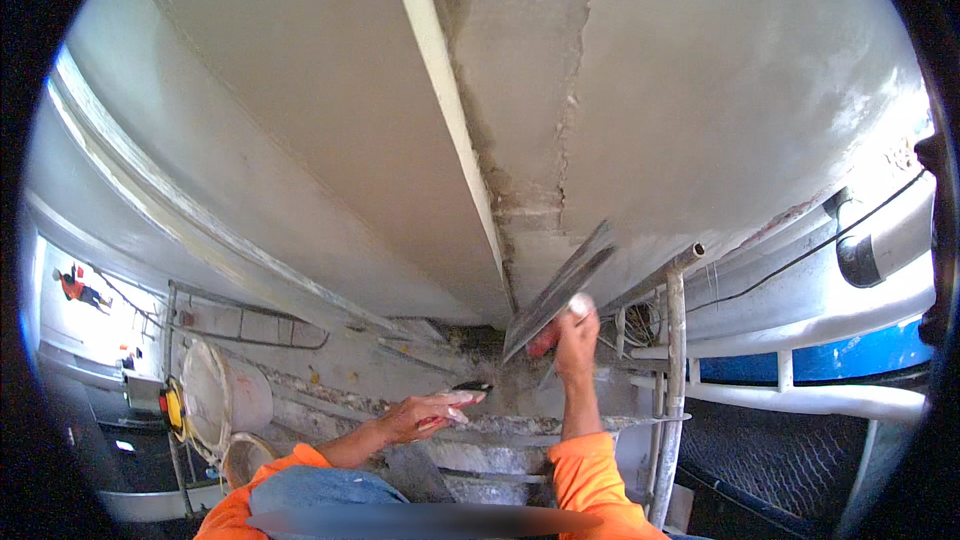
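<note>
My right hand is closed round the red handle of a plastering trowel. Its long grey blade slants up to the right, close to the lower part of the wet grey wall; whether it touches the wall I cannot tell. Lower and to the left, my left hand grips a small red-handled tool with a dark blade, whose exact kind is unclear. Pale plaster smears its fingers. A straight light-coloured batten runs down the wall, left of a rough-edged plaster strip.
Metal scaffold pipes stand at my right, with a blue panel beyond. At left are a large white bucket, a smaller bucket and a yellow-black object. Plaster-crusted planks lie below. Another person is far left.
</note>
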Motion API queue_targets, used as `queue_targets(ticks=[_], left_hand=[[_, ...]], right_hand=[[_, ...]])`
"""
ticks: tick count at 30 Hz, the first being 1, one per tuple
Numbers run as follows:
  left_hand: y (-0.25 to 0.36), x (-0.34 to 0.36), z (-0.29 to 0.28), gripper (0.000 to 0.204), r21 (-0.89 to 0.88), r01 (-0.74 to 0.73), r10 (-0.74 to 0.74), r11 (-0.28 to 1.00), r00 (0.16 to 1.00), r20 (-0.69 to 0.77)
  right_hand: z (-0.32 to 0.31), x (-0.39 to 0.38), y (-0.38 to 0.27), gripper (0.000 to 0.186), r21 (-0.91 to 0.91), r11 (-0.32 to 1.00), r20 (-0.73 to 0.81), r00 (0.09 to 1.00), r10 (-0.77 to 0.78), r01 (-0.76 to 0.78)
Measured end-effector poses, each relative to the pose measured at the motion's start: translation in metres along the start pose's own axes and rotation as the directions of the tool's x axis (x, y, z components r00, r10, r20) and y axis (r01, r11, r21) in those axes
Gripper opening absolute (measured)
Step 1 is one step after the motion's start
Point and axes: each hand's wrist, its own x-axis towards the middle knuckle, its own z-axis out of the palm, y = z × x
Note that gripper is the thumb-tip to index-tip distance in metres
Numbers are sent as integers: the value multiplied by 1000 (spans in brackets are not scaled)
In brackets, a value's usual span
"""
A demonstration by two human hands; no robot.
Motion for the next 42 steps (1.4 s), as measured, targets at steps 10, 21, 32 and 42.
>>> queue_targets(ticks=[10, 21, 32, 42], left_hand=[[-17, -69, 5, 25, -167, 150, -195, 975, 932, -307], [-15, -106, 3, 22, -154, 84, -157, 985, 816, -556], [-17, -117, -1, 31, -172, 122, -196, 977, 825, -530], [-1, -125, -8, 14, -211, 183, -272, 960, 782, -560]], right_hand=[[5, 31, -41, 31, -343, 939, 179, 982, 56, 9], [-43, 62, 67, 26, -594, 804, 269, 949, 163, 30], [-23, 125, 129, 40, -688, 675, 373, 928, 10, 269], [-19, 145, 161, 42, -605, 759, 414, 910, 40, 241]])
